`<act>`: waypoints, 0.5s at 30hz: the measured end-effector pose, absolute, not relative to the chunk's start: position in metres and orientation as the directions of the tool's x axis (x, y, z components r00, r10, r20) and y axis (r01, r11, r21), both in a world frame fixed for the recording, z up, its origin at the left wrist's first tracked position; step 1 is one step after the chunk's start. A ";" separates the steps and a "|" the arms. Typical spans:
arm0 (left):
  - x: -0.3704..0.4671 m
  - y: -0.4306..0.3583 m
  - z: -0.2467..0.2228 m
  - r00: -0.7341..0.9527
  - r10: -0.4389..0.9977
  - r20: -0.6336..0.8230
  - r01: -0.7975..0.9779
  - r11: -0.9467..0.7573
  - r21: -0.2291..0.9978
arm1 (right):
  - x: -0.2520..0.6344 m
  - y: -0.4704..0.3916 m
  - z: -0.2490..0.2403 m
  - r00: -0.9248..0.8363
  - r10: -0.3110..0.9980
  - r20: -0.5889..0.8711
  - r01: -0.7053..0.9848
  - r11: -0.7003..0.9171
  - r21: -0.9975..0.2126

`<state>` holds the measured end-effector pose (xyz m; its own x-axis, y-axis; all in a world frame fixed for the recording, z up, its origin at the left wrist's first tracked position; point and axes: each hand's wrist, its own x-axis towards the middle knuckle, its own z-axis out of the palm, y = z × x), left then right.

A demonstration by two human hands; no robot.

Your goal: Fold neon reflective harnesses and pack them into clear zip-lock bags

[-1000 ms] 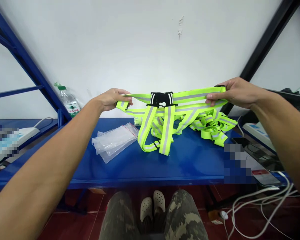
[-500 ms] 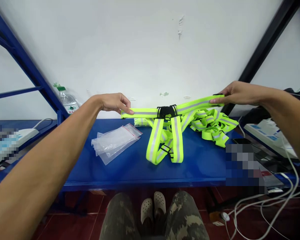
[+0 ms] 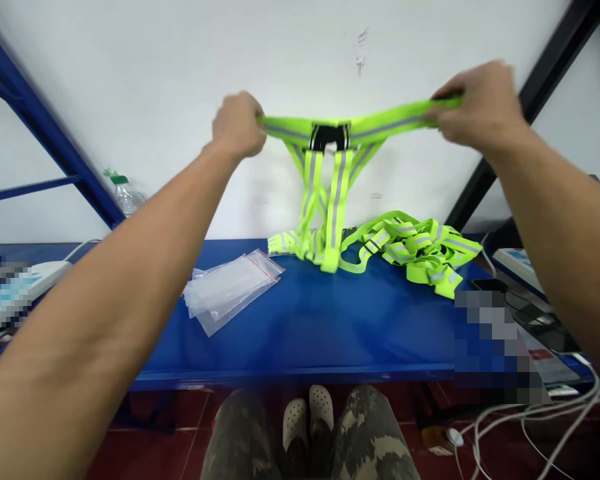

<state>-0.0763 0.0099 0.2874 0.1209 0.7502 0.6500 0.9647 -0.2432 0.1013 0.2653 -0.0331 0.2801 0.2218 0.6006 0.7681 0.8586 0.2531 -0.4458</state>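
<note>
A neon-yellow reflective vest (image 3: 335, 193) made of elastic straps with grey stripes hangs stretched between my two hands. My left hand (image 3: 239, 125) is closed round the left end of its waist strap. At the other end, my right hand (image 3: 477, 107) grips the strap; both hands look slightly blurred. A black buckle (image 3: 330, 136) sits in the middle of the raised strap, and the shoulder straps dangle below it, their lower ends close to the table. On the right lies a tangled pile of similar reflective straps (image 3: 420, 247).
Clear zip bags (image 3: 233, 287) are stacked on the blue table (image 3: 300, 340). A folded yellow bundle (image 3: 281, 243) lies by the wall. A plastic bottle (image 3: 129, 197) stands at the back left. White cables (image 3: 525, 420) loop at the lower right, near a phone (image 3: 487, 285).
Both hands have risen, lifting the vest from near the tabletop up in front of the wall. Its shoulder straps now hang down longer. The bags and strap pile stay put.
</note>
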 end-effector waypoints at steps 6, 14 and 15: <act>-0.102 -0.034 0.258 0.196 0.555 0.809 0.940 -0.341 0.006 | 0.281 -0.066 0.236 -0.004 0.513 0.859 0.956 0.253 -0.146; -0.135 -0.122 0.074 0.605 0.757 0.244 0.794 -0.555 -0.246 | 0.288 -0.141 0.052 -0.401 0.793 0.459 0.907 0.413 0.079; -0.136 -0.131 0.064 0.608 0.771 0.188 0.790 -0.566 -0.236 | 0.287 -0.148 0.041 -0.411 0.831 0.376 0.908 0.410 0.086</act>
